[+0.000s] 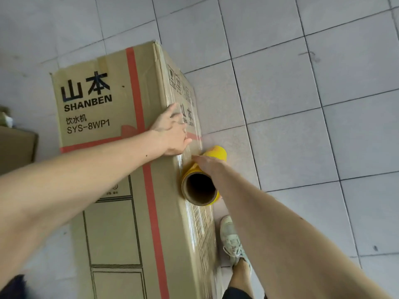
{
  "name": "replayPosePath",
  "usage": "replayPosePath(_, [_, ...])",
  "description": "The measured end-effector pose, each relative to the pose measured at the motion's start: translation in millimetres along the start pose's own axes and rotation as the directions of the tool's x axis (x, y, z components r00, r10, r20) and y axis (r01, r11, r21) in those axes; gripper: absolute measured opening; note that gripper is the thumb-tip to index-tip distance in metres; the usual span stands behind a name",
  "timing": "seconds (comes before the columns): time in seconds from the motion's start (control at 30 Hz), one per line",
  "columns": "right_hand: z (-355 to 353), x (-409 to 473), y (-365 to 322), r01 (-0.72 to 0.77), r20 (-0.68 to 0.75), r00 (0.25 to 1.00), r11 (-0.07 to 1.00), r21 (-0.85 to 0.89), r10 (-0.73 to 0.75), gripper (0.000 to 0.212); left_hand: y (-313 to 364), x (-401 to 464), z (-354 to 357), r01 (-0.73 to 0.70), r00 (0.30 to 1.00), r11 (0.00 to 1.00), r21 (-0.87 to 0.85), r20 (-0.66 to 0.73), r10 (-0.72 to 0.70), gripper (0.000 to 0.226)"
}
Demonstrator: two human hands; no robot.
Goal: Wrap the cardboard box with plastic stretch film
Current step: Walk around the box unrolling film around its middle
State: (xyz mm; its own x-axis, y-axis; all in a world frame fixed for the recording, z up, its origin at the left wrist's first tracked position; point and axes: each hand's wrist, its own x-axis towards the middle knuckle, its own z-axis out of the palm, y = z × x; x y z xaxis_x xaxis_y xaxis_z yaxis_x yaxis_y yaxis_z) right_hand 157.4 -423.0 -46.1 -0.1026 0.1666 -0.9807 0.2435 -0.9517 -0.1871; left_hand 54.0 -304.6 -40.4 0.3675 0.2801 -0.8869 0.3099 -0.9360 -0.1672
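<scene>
A long cardboard box (108,130) printed "SHANBEN" with red stripes lies on the tiled floor. Clear stretch film (194,212) covers its right side face. My left hand (172,134) lies flat with fingers spread on the box's top right edge, pressing the film there. My right hand (207,165) grips the yellow film roll (203,182), which is held against the box's right side. The roll's brown cardboard core faces the camera.
Grey floor tiles (302,104) extend to the right and behind the box. My shoe (233,240) stands close beside the box's right side. Another cardboard box (17,147) sits at the left edge.
</scene>
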Motion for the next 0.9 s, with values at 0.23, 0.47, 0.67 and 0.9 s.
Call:
replayPosePath(0.23, [28, 0, 93, -0.281, 0.164, 0.957, 0.619, 0.733, 0.240, 0.100, 7, -1, -3, 0.068, 0.996, 0.986, 0.152, -0.072, -0.058, 0.073])
replayPosePath(0.47, [64, -28, 186, -0.497, 0.487, 0.868, 0.127, 0.859, 0.101, 0.069, 12, -3, -7, 0.128, 0.987, 0.983, 0.129, -0.117, -0.113, 0.071])
replayPosePath(0.67, [46, -29, 154, -0.140, -0.004, 0.984, 0.798, 0.587, 0.176, 0.049, 45, -23, 9, 0.100, 0.983, 0.993, 0.059, -0.158, -0.090, 0.063])
replayPosePath(0.9, [13, -44, 110, 0.211, -0.139, 0.956, 0.933, -0.291, -0.259, 0.034, 87, -56, 52, 0.153, 0.936, 0.961, -0.231, -0.279, -0.216, 0.056])
